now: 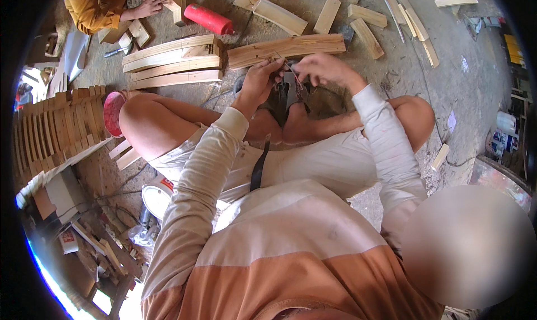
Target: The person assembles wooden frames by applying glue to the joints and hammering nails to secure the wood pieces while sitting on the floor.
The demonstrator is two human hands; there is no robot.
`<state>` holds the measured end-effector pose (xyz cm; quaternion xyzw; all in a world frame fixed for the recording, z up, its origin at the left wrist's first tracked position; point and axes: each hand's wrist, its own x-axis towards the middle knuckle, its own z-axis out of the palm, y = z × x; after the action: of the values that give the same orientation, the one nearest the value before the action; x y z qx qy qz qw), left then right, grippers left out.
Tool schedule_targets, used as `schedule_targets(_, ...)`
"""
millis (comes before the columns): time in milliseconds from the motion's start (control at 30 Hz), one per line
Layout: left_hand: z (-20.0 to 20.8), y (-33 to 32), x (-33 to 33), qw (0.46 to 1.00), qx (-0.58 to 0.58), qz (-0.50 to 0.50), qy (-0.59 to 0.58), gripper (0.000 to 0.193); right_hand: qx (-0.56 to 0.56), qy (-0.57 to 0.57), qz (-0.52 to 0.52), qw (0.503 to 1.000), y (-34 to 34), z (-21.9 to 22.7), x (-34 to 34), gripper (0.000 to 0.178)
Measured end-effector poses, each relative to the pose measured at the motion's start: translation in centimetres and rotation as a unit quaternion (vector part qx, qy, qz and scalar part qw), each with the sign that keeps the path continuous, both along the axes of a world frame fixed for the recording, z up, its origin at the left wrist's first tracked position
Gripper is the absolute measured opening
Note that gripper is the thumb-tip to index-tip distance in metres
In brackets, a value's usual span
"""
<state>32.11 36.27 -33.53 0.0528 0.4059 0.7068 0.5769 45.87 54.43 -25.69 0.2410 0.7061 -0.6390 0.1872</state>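
Note:
I sit cross-legged on the floor, both hands close together above my sandalled feet. My left hand is closed, its thumb and fingertips pinched at a thin, dark, stick-like piece, too fine to name. Just to its right, my right hand has its fingers curled in toward the same spot; they are slightly blurred, and what they grip is hidden. Beyond the hands lies a long wooden plank. Several curved wooden slats lie left of it.
A red cylinder lies at the far left, near another person's hand on a wood piece. Wood blocks are scattered at the far right. Stacked slats, a red bowl and a white bucket stand to my left.

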Motion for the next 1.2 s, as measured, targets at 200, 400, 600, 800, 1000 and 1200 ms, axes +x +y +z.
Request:
schedule_targets(200,0.9,-0.2,0.1,0.999,-0.042,0.021,-0.002,0.019,0.036,0.000,0.033,0.999,0.7,-2.4,-0.2,0.022)
schedule_targets(400,0.1,-0.5,-1.0,0.993,-0.061,0.086,-0.055,0.025,0.498,-0.257,0.016,0.828,14.5,-3.1,8.0,0.036)
schedule_targets(600,-0.8,-0.3,-1.8,0.992,-0.049,0.113,-0.012,0.028,0.509,-0.039,0.034,0.859,5.1,-5.1,2.0,0.034)
schedule_targets(800,-0.8,-0.5,-2.3,0.988,-0.055,0.141,0.023,0.027,0.455,0.139,0.272,0.837,-7.8,-13.9,-3.4,0.017)
schedule_targets(1000,0.4,-0.4,-2.6,0.988,-0.046,0.149,0.016,0.027,0.514,0.118,0.239,0.816,-11.4,-18.5,-4.1,0.014)
schedule_targets(1200,0.8,-0.7,-2.3,0.989,-0.047,0.142,0.017,0.030,0.539,0.082,0.130,0.828,-12.5,-20.4,-3.7,0.016)
